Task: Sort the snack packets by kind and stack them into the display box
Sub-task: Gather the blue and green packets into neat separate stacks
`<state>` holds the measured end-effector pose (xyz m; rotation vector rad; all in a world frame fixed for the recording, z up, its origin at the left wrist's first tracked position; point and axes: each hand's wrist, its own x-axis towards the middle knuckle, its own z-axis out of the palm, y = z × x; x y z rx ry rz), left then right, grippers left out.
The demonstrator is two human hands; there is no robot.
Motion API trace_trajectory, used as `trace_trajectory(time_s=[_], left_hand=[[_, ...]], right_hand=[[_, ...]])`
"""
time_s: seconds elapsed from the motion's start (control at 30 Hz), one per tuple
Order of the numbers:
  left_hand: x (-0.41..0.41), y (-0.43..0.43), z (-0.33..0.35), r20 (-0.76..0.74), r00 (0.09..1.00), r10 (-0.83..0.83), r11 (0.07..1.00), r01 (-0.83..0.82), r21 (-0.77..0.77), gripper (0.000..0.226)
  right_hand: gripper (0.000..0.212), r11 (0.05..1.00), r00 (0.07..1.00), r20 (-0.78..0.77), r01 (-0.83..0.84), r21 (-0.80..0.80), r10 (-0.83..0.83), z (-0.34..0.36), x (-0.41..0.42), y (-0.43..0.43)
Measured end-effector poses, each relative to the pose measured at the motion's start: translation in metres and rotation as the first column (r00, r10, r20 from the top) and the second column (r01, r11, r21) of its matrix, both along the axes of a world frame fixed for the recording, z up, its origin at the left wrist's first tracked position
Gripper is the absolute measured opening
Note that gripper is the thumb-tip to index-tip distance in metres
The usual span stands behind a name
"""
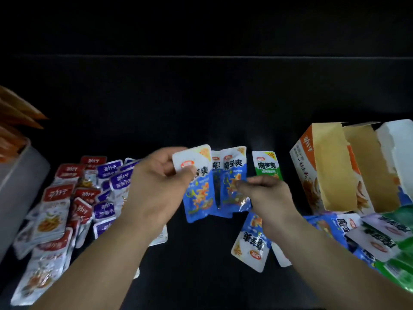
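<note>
Above the middle of the dark table (201, 97), the left hand (156, 186) pinches one blue packet (196, 186) by its top; the right hand (266, 198) grips others, perhaps three. Light, slick, floppy; flat edges hold best.

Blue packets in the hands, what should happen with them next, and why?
Probably square them into one neat stack. The left hand and right hand hold the blue packets fanned out and overlapping, and the display box on the right stands open with room inside.
</note>
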<state>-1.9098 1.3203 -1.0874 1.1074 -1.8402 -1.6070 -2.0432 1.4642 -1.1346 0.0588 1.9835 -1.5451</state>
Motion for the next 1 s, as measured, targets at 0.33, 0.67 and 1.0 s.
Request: trace_trajectory(time_s=[0.33, 0.67, 1.0], left_hand=[[-0.001, 0.013, -0.028, -0.011, 0.999, -0.038, 0.967, 0.039, 0.250, 0.026], [-0.010, 0.044, -0.040, 0.110, 0.982, -0.155, 0.938, 0.111, 0.328, 0.043], [-0.031, 0.028, -0.070, 0.219, 0.974, 0.052, 0.999, -0.053, -0.001, 0.032]], right_hand=[[0.015, 0.951, 0.934, -0.245, -0.201, 0.235, 0.258, 0.013, 0.009, 0.013], [0.002, 0.990, 0.992, 0.050, -0.112, -0.091, 0.117, 0.026, 0.019, 0.028], [0.036, 0.752, 0.638, -0.458, -0.312, 0.581, 0.619, -0.014, -0.014, 0.101]])
